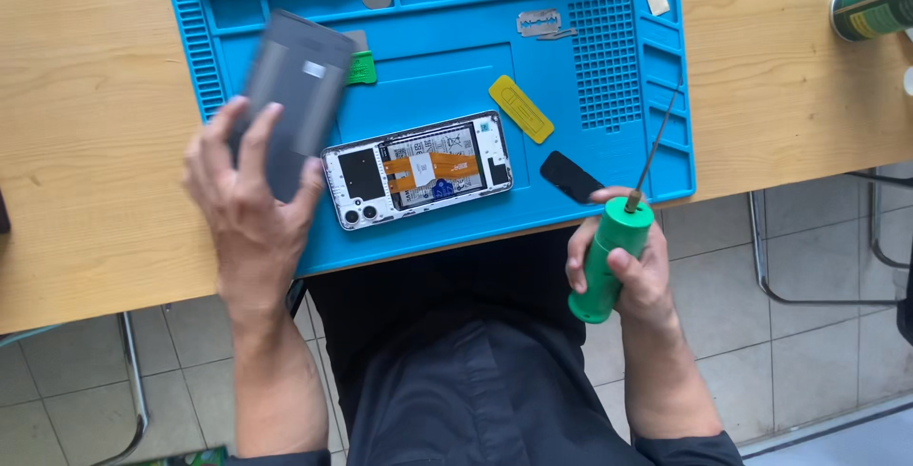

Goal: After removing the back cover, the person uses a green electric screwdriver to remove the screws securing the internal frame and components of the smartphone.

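near the table's front edge, the left hand (pixel 249 202) grips the grey back cover (pixel 293 95) just left of the opened phone (pixel 418 170), lying crosswise, while the right hand (pixel 632 262) clasps a green screwdriver (pixel 611 255).

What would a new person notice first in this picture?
Probably the opened phone, lying back-up with its orange ribbon cables showing, in the middle of the blue work mat. Left of it, the left hand holds a dark grey back cover. The right hand grips a green screwdriver at the mat's near edge.
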